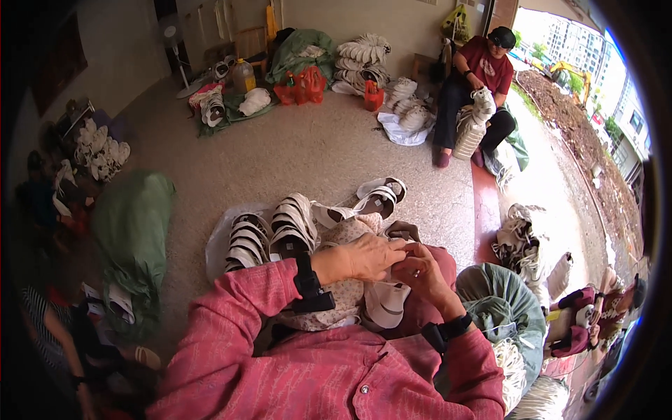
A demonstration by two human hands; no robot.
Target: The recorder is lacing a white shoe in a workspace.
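Note:
My left hand (pixel 358 257) and my right hand (pixel 425 277) meet above my lap, fingertips pinched close together. Whatever small thing lies between them is too hidden to name. Just below them, a white strappy piece that looks like a sandal upper (pixel 386 302) rests on my lap, beside a floral cloth (pixel 341 297). Past my knees, rows of white sandals (pixel 292 215) stand nested on the floor, with more white sandals (pixel 245 241) on their left. Farther off, a loose white sandal (pixel 380 201) shows its dark insole.
A green sack (pixel 133 217) lies at my left and another bulging green sack (pixel 500 297) at my right, near bundled white straps (pixel 542 399). A co-worker (pixel 484 77) sits at the far right holding stacked white pieces. More people are at both edges.

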